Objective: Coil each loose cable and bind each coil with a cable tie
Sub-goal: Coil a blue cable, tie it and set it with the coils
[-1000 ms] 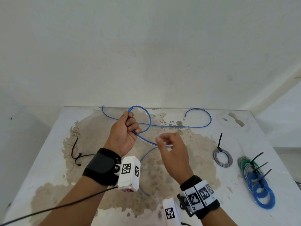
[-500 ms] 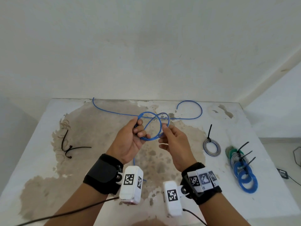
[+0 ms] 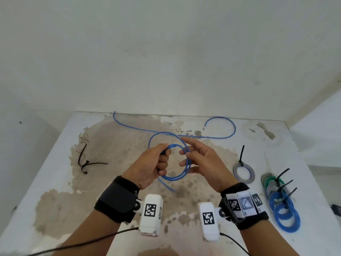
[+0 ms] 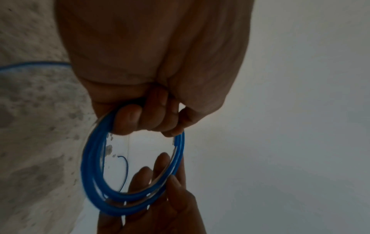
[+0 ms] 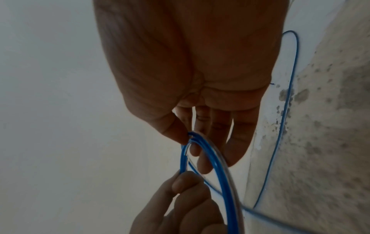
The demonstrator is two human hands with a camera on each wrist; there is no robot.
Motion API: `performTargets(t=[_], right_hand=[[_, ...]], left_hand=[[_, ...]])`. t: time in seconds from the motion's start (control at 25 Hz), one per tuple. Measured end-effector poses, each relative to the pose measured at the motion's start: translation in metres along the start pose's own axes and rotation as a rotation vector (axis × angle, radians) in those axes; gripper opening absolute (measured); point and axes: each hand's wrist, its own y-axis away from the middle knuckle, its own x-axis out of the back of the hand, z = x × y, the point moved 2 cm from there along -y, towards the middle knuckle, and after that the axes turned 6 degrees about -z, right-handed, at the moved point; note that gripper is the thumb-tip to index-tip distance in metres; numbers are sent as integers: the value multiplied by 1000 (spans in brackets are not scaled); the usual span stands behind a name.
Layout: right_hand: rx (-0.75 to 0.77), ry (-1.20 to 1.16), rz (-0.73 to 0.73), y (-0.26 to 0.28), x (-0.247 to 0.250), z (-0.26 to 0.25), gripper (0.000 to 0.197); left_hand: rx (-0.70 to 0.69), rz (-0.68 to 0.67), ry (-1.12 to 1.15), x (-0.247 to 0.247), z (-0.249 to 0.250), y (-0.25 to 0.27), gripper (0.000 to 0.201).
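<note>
A thin blue cable (image 3: 234,128) trails over the back of the stained table (image 3: 46,191) and rises into a small coil (image 3: 177,177) held above it. My left hand (image 3: 164,159) grips the coil's left side in a fist; in the left wrist view the coil (image 4: 90,166) hangs from its curled fingers (image 4: 130,120). My right hand (image 3: 183,146) pinches the coil's right side between thumb and forefinger, the other fingers straight. The right wrist view shows that pinch (image 5: 188,139) on the cable (image 5: 212,158), with my left hand (image 5: 186,197) below. A short cable end hangs under the coil.
Two loose black cable ties (image 3: 84,161) lie at the left. A grey tied coil (image 3: 243,171) and a pile of tied green, grey and blue coils (image 3: 280,206) lie at the right. A white wall stands right behind the table.
My right hand has brought another turn of cable up to the left hand, so the held coil has more loops. Less loose cable lies on the table.
</note>
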Motion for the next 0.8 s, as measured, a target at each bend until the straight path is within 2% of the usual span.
performTargets(t=[0.12,0.32,0.4,0.48,0.6,0.8], right_hand=[[11,32,-64,5,12,3,41],[-30,50,-195,12,23,9,40],[-12,131,-186,11,22,7,30],[50,244,-109,7,19,8,16],[129,368,4,1,22,7,18],[75,445,-90,-8,33,-4,26]], left_hand=[[-2,13,-51,-13,-1,-1,38],[23,100,-174,-24,-6,-1,51],[9,131,-223,-31,-9,-6,47],[-14,130,-259,-35,-12,-11,45],[-47,118,-320,-41,-9,-18,46],[-94,130,-357,-38,1,-24,47]])
